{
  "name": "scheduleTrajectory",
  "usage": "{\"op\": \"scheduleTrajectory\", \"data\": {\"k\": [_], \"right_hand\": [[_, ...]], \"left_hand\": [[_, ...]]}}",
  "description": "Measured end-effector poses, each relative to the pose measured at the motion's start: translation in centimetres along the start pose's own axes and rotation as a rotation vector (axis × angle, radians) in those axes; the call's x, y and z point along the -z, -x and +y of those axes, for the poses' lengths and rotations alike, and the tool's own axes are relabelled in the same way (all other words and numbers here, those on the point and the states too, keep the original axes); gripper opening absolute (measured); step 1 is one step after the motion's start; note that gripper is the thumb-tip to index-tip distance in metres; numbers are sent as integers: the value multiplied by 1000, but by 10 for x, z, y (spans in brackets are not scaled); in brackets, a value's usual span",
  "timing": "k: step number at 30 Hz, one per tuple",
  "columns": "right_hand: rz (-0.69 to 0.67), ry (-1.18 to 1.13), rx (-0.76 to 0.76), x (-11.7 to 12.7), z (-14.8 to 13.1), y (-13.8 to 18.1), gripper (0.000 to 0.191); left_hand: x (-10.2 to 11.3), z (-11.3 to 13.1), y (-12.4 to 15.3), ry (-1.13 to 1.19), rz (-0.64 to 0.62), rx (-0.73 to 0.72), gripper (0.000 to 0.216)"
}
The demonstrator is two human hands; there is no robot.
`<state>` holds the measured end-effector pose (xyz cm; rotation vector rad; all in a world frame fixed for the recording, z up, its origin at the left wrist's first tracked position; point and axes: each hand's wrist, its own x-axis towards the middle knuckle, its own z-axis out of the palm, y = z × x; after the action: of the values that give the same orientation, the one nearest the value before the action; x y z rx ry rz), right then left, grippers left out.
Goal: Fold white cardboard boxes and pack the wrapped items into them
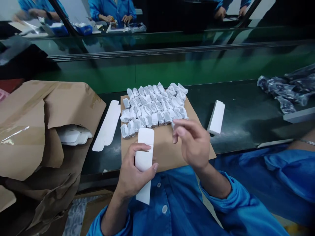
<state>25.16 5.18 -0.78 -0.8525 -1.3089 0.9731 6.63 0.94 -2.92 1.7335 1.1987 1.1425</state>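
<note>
My left hand (134, 170) is wrapped round a slim white carton box (145, 154), held upright with its top flap open. My right hand (193, 142) hovers just right of it, fingers curled and pinched together near the front row of several small white wrapped parts (154, 105); whether it holds one I cannot make out. The parts lie in rows on a brown cardboard sheet (167, 144).
A flat unfolded white carton (107, 126) lies left of the sheet, and a closed white box (216, 117) to its right. A torn brown cardboard box (36, 131) holds more white cartons at left. Crumpled plastic bags (287, 88) sit far right. Other people work beyond the green conveyor (172, 65).
</note>
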Motion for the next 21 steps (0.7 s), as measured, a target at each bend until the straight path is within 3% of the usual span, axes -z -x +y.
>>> {"op": "scheduleTrajectory", "data": {"k": [1, 3, 5, 10, 15, 21], "right_hand": [[-20, -74, -141, 0, 1, -5, 17], [-197, -209, -398, -4, 4, -14, 23], [-374, -279, -511, -9, 6, -20, 28], [-545, -287, -548, -16, 5, -23, 28], [-526, -222, -499, -15, 3, -21, 22], [-514, 20, -352, -16, -6, -18, 4]], "left_hand": [[-1, 0, 1, -3, -9, 2, 37], [-3, -2, 2, -64, 15, -20, 36], [-3, -4, 2, -159, 54, -60, 37], [0, -7, 1, -344, 25, -85, 40], [-3, -12, 4, -377, 156, -152, 57], [-13, -13, 7, -306, 205, -88, 57]]}}
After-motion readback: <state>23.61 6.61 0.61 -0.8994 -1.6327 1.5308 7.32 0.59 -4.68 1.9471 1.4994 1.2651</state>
